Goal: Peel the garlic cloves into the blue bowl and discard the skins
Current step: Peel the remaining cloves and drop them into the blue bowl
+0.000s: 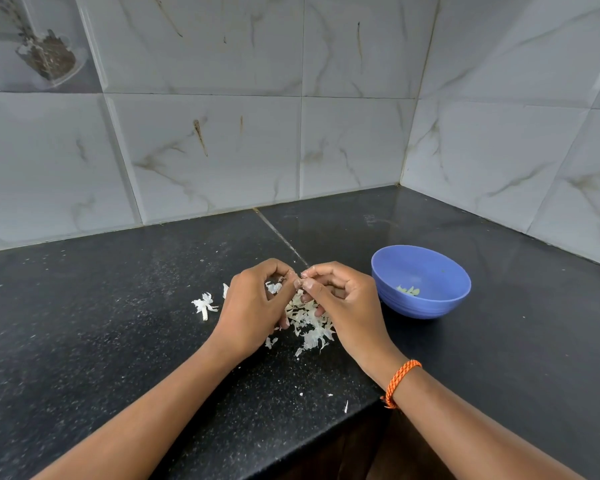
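Note:
My left hand (253,306) and my right hand (347,303) meet fingertip to fingertip above the black counter. Between them they pinch a small garlic clove (299,276), mostly hidden by the fingers. Under and between the hands lies a heap of white garlic skins (310,323). A separate clump of skin (204,304) lies to the left of my left hand. The blue bowl (426,271) stands just right of my right hand, with a few peeled cloves (408,290) at its bottom.
The black granite counter (118,323) runs into a corner of grey marble-look wall tiles (326,133). Its front edge (326,431) steps back in front of me. Small skin flakes (346,406) lie near that edge. An orange braided band (400,382) circles my right wrist.

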Motion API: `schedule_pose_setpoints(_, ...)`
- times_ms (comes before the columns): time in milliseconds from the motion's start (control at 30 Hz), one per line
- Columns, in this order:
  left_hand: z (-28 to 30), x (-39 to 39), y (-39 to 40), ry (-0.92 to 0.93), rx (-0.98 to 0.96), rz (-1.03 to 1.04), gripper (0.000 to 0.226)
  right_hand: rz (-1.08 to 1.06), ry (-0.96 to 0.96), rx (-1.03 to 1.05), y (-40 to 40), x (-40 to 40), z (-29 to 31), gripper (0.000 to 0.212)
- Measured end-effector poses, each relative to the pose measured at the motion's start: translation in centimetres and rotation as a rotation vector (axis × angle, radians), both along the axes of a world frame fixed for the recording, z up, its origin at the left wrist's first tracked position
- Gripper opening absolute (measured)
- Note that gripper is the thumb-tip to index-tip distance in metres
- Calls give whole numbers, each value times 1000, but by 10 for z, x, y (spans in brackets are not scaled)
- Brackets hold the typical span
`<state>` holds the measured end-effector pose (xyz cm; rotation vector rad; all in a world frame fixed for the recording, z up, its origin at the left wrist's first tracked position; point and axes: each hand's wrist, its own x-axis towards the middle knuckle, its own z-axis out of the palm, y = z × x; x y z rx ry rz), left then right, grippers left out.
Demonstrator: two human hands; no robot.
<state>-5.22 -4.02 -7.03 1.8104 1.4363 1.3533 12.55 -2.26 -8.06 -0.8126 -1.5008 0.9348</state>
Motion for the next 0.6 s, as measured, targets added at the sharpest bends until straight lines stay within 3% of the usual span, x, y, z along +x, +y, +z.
schedule_pose_setpoints(167, 0, 0, 0, 40, -6, -2, 6, -36, -16, 19, 1, 1, -1, 8)
schedule_pose_setpoints(600, -3, -3, -1, -19, 59, -2, 29, -79, -27, 20, 4, 3, -2, 14)
